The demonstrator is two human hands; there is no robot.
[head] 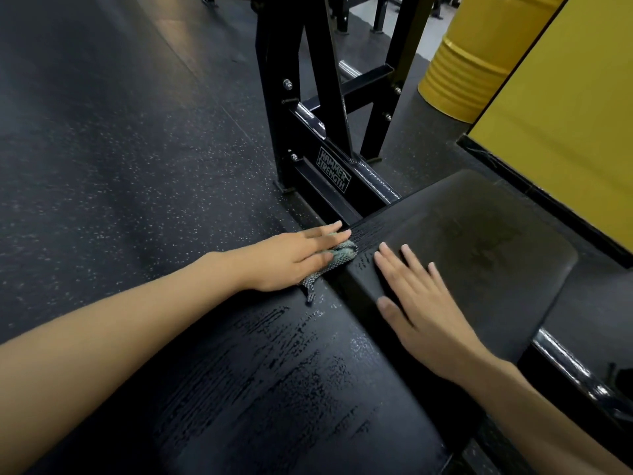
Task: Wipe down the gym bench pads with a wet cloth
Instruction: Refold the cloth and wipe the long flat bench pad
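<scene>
Grey-green woven cloth (342,254) is being pressed under the flat left hand (291,258) at the wet black padded surface's (274,371) far edge, the right hand (424,310) being rested spread nearby; a slip on slick vinyl is likely being risked.

Pad (274,371) wet-glossy vinyl (streaky); cloth (337,257) knit; frame (373,181) glossy metal.

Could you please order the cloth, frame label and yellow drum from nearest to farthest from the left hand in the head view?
1. cloth, pressed under the left hand.
2. frame label, just ahead.
3. yellow drum, far right.
</scene>
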